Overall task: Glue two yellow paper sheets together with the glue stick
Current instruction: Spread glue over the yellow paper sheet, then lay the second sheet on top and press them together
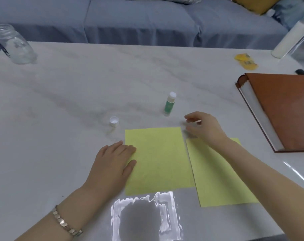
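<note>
Two yellow paper sheets lie side by side on the white marble table (78, 101). My left hand (113, 162) rests flat on the left edge of the left sheet (158, 159), fingers straight. The right sheet (217, 178) lies partly under my right forearm. My right hand (203, 127) hovers just past that sheet's far corner, fingers loosely curled and blurred, holding nothing I can see. The glue stick (170, 104), green with a white top, stands upright and uncapped a little beyond and left of my right hand. Its white cap (114, 121) stands apart to the left.
A brown album (283, 110) lies at the right edge. A clear plastic jar (14, 44) is at the far left, a yellow packet (245, 61) and a white cylinder (286, 40) at the far right. A blue sofa (139, 20) runs behind the table.
</note>
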The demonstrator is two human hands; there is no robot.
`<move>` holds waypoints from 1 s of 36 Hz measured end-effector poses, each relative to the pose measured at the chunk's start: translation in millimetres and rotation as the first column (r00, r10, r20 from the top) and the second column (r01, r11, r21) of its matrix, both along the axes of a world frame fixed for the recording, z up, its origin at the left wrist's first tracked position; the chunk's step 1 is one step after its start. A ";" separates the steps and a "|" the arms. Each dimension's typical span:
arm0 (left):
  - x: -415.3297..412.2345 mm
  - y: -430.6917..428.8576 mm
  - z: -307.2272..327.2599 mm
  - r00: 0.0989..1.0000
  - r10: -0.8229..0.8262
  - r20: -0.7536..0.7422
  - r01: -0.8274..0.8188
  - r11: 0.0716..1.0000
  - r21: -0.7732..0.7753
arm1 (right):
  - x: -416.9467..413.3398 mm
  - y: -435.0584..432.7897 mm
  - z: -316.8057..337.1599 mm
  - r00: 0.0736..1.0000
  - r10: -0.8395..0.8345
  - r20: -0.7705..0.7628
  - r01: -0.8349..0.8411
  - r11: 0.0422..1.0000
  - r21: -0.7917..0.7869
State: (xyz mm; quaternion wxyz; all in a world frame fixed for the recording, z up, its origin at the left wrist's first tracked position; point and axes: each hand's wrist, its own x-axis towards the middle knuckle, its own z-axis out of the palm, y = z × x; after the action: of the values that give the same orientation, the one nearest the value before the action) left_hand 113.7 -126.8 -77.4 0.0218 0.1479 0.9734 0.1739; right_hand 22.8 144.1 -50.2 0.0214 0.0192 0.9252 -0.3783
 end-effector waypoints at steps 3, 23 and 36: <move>0.3 1.6 0.5 1.000 0.015 -0.006 -0.015 1.000 -0.006 | 12.1 29.1 11.7 0.967 0.227 0.116 -0.248 0.940 0.235; -3.7 31.2 29.6 0.998 0.054 -0.020 -0.048 0.973 0.228 | 36.6 46.1 55.8 0.911 0.364 0.191 -0.398 0.899 0.181; 1.0 52.4 61.6 0.926 0.162 0.342 -0.372 0.560 0.741 | 52.6 -27.3 78.2 0.972 0.171 -0.160 -0.174 0.985 -0.008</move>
State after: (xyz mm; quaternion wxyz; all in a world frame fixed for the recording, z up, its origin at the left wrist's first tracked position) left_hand 114.7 -74.4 -15.8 0.0418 -0.0298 0.7946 0.6049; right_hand 75.3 116.9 28.0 -0.0196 -0.0917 0.9179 -0.3857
